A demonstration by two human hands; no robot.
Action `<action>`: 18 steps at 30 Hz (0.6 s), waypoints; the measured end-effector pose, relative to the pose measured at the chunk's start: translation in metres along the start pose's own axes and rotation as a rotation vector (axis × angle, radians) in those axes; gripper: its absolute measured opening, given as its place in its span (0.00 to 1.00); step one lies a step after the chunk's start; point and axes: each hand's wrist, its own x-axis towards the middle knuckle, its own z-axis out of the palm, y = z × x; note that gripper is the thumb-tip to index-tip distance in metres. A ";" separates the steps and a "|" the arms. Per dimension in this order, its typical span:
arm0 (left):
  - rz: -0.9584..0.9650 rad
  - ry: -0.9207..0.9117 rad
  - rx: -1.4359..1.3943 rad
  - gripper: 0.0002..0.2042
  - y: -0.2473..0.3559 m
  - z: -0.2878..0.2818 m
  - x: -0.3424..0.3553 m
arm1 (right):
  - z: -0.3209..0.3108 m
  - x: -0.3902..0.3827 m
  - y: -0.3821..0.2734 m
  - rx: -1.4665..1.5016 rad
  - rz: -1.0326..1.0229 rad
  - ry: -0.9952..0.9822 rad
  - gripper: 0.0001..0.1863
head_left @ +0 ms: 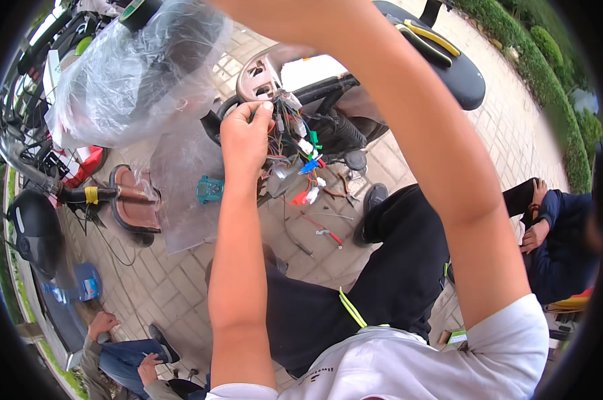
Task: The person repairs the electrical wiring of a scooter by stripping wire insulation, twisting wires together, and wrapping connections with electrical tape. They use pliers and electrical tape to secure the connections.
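Well, left hand [243, 135] is curled against the wiring harness [295, 127], likely steadying it, grip unclear; right hand's out of frame.

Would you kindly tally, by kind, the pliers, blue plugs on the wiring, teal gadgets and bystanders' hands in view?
Pliers: 1
Blue plug: 1
Teal gadget: 1
Bystanders' hands: 4
Total: 7

We see the device [211, 189] on the sheet [181, 223], left of the wires [295, 127]; pliers [346, 195] lie rightward, on the paving [315, 273].
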 end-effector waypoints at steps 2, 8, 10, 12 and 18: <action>-0.008 -0.051 0.030 0.10 -0.004 -0.007 0.003 | -0.024 -0.048 -0.008 -0.032 0.121 0.049 0.11; -0.053 -0.088 -0.041 0.11 0.017 0.010 -0.017 | -0.045 -0.215 -0.017 0.250 0.887 0.075 0.11; -0.108 -0.125 -0.004 0.12 0.020 -0.003 -0.026 | -0.046 -0.228 -0.024 0.253 1.005 0.046 0.11; -0.141 -0.173 -0.037 0.13 0.023 -0.014 -0.038 | -0.047 -0.234 -0.028 0.244 1.026 -0.009 0.11; -0.249 -0.230 -0.162 0.15 0.017 -0.016 -0.055 | -0.063 -0.216 -0.058 0.214 0.730 -0.134 0.09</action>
